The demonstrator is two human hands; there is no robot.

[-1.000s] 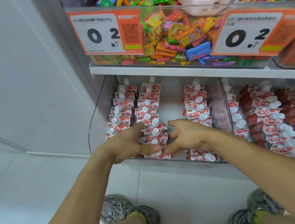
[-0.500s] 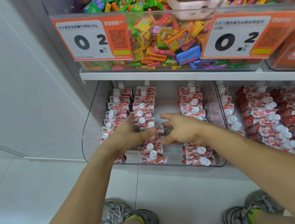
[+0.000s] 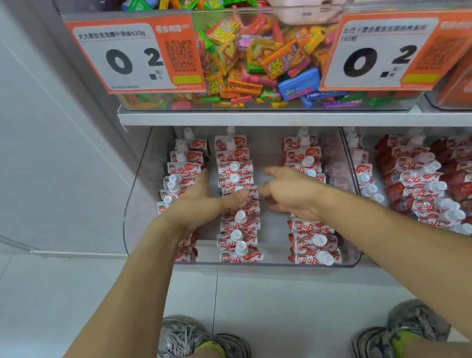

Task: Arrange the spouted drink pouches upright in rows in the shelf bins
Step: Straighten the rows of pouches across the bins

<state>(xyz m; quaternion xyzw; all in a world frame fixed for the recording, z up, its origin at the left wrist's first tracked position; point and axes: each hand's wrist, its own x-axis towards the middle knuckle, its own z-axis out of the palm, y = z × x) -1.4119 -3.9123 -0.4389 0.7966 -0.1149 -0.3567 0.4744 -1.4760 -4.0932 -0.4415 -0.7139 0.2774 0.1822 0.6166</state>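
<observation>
White-and-red spouted drink pouches stand in three rows in a clear shelf bin [image 3: 129,220]: a left row [image 3: 175,182], a middle row [image 3: 239,231] and a right row [image 3: 314,240]. My left hand [image 3: 202,200] lies between the left and middle rows with straight fingers, its thumb pressing across a middle-row pouch. My right hand [image 3: 292,194] is in the gap between the middle and right rows, forefinger and thumb reaching toward the middle row. Neither hand holds a pouch. The pouches under both hands are hidden.
A second clear bin [image 3: 350,165] to the right holds darker red pouches [image 3: 424,186] lying less evenly. The shelf above [image 3: 251,118] carries a bin of mixed sweets with orange price tags [image 3: 138,54]. A grey wall stands on the left. My shoes [image 3: 207,350] are on the white floor below.
Both hands have moved from the front of the middle row deeper into the bin along its sides. The right fingers have let go of the front pouches.
</observation>
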